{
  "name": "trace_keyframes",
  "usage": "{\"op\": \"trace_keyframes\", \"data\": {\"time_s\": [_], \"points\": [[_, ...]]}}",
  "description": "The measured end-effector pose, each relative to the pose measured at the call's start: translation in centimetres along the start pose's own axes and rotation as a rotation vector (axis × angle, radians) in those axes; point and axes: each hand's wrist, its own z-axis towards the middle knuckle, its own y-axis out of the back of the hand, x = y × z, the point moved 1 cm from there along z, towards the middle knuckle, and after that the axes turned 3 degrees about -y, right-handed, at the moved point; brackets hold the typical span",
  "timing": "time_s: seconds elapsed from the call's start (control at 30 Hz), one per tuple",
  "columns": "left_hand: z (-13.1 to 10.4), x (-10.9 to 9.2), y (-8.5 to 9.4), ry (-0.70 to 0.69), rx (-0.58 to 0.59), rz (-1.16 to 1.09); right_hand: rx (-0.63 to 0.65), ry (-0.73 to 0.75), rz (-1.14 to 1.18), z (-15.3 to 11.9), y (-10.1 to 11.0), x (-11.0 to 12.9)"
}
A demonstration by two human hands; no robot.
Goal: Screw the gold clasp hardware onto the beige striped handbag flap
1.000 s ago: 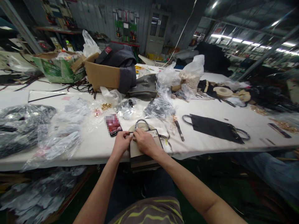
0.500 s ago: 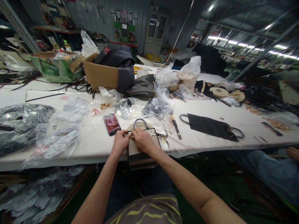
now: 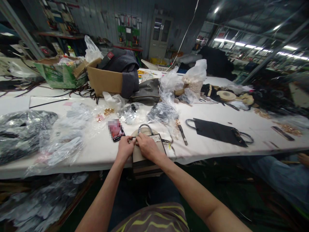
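Beige bag (image 3: 138,155), dark-edged, lies at the front edge of the table (image 3: 101,156), lower part running past the edge toward the person's lap. Head view, the only one: left hand (image 3: 125,147) has thumb and fingers pinched at the bag's top left corner, right hand (image 3: 146,147) laid over the top edge just beside it, fingers bunched to the same spot. Both grips narrow, on the bag's edge; whether a small part sits between the fingertips I can't tell, too small and covered. Looped handle (image 3: 145,125) stands up behind that edge. Phone (image 3: 118,133) near the left hand, black bag piece (image 3: 214,132) well apart to the right.

Handling, my read: light, fairly stiff panels, bends at the folds, not fragile, though the face could crease or mark. Smooth face may slide on the cloth, and the overhang could tip it, so pin it flat with the right palm. Best hold is the dark bound edge near the corner; handle is fine for carrying, too floppy for steadying
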Motion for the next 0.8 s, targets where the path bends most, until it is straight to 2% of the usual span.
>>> {"op": "trace_keyframes", "data": {"time_s": [0.67,0.8], "points": [[0.10,0.41,0.04,-0.057,-0.029,0.151,-0.004,-0.013,0.041,-0.04,-0.10,-0.14],[0.21,0.53,0.03,-0.066,-0.002,0.167,0.004,-0.012,0.044,-0.02,0.05,-0.07]]}}
